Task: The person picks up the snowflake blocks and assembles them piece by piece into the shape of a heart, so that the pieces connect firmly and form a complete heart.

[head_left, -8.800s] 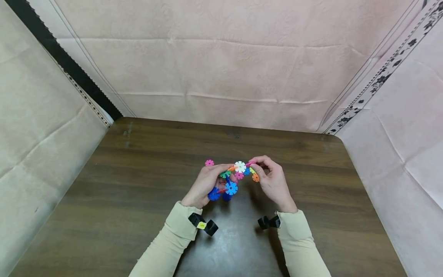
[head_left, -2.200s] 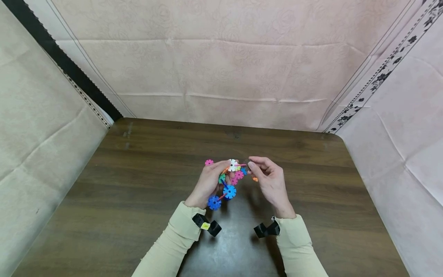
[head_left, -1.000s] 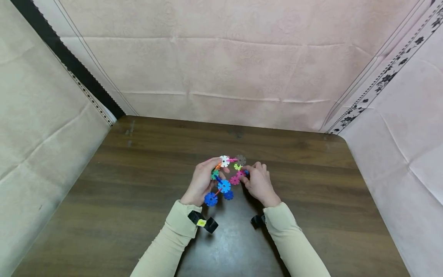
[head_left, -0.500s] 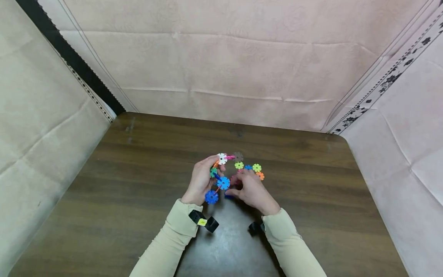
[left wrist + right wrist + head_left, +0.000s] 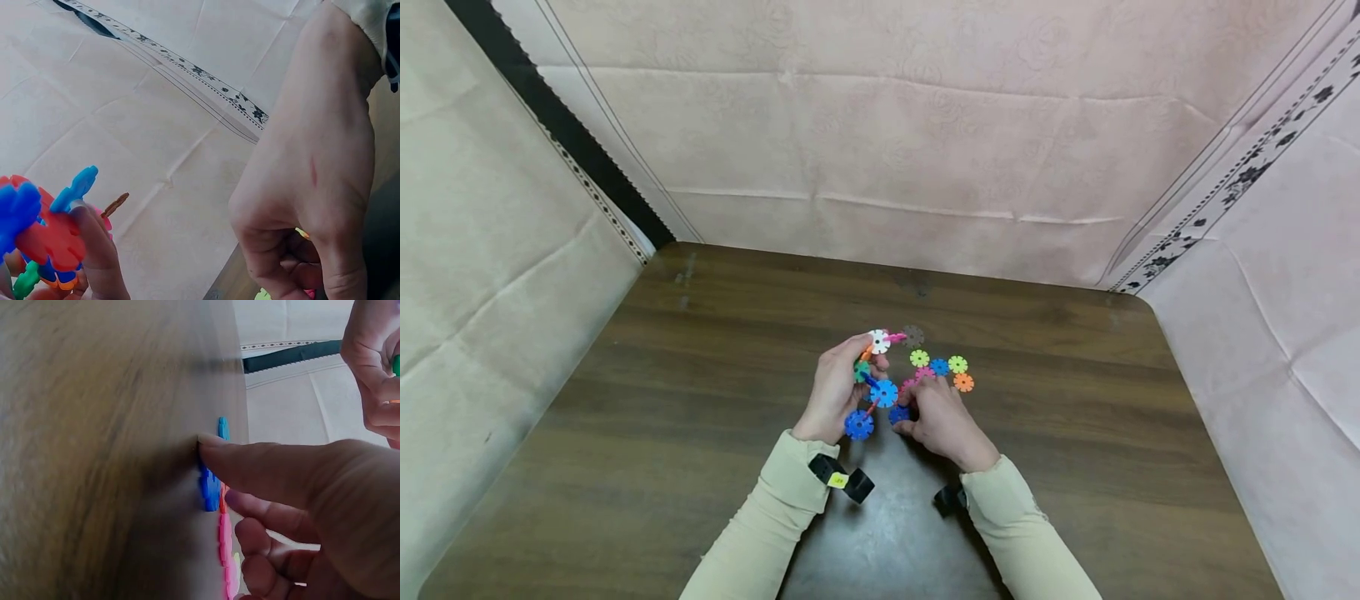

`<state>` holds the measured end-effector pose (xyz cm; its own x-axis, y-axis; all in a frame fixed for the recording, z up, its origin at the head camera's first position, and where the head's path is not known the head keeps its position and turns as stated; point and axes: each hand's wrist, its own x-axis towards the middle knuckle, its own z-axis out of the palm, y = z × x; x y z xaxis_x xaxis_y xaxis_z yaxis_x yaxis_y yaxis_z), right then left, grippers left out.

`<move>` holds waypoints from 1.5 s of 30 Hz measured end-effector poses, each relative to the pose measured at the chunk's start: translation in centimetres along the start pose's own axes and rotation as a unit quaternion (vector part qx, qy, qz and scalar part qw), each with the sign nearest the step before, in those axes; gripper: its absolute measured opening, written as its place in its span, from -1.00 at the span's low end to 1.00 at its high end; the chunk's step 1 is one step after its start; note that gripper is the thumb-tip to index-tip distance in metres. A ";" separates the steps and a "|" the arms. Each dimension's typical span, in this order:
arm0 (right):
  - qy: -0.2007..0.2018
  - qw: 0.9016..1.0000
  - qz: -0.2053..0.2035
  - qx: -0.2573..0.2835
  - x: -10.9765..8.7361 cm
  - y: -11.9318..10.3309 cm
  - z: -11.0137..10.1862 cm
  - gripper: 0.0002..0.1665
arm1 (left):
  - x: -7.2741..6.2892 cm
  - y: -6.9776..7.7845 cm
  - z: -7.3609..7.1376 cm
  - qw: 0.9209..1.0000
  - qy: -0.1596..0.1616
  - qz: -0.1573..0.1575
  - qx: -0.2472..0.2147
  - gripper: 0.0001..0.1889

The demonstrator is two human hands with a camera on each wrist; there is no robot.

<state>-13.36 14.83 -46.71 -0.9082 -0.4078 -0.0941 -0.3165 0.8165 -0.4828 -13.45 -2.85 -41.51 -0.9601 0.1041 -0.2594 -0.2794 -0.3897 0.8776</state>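
The left hand (image 5: 835, 387) grips a linked chain of plastic snowflake discs. In it are a white disc (image 5: 880, 341), a pink one, a grey-brown disc (image 5: 913, 336) at the far end, a green disc (image 5: 862, 371), a light blue disc (image 5: 883, 393) and a blue disc (image 5: 859, 425) at the near end. A red disc (image 5: 53, 240) shows in the left wrist view. Just right of the chain, the right hand (image 5: 940, 421) pinches a dark blue disc (image 5: 209, 484) between thumb and forefinger, low over the table. Its other fingers are curled.
Several discs lie on the brown wooden table (image 5: 737, 333) beyond the right hand: pink (image 5: 925, 374), blue (image 5: 939, 367), yellow-green (image 5: 957, 364) and orange (image 5: 964, 382). Cloth walls (image 5: 880, 150) stand behind and at both sides.
The grey-brown disc has joined the chain's far end through the pink one. The right hand has moved from there down to the dark blue disc; the left hand has shifted slightly left.
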 end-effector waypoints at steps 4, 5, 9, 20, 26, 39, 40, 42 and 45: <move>0.002 1.000 0.001 -0.006 0.0 0.1 0.0 -0.69 | -0.1 0.0 0.0 1.000 -0.005 0.000 0.015 -0.65; 0.001 1.000 0.001 -0.005 0.1 0.2 0.0 -0.69 | -0.2 0.1 0.0 1.000 -0.005 0.000 0.017 -0.65; -0.005 1.000 0.007 -0.001 0.0 0.2 -0.2 -0.66 | -0.3 0.2 -0.1 1.000 -0.007 -0.006 0.020 -0.59; -0.021 0.995 0.023 0.095 -0.5 0.5 -0.6 -0.77 | -0.4 0.1 -0.1 1.000 -0.011 -0.022 -0.006 -0.64; 0.130 0.966 0.009 0.222 -1.2 1.5 -3.3 -0.90 | -0.4 0.0 -0.1 0.999 -0.047 -0.007 -0.015 -0.64; 0.281 0.916 -0.035 0.283 -2.2 -0.2 -7.0 -0.84 | -0.7 0.2 0.3 0.995 -0.099 -0.013 0.004 -0.62; 0.283 0.916 -0.035 0.281 -2.3 -0.6 -7.3 -0.84 | -0.7 0.2 0.3 0.995 -0.099 -0.011 0.007 -0.61; 0.288 0.916 -0.040 0.277 -2.7 -1.5 -7.7 -0.84 | -0.7 0.2 0.3 0.995 -0.100 -0.007 0.014 -0.61; 0.289 0.917 -0.040 0.271 -3.2 -2.3 -8.3 -0.85 | -0.6 0.1 0.3 0.995 -0.100 -0.003 0.019 -0.60</move>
<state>-11.99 17.65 -38.08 -0.9309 -0.0448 0.3625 -0.3484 0.4070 -0.8444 -12.88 -2.74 -41.11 -0.9398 0.2886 -0.1831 -0.2824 -0.3539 0.8916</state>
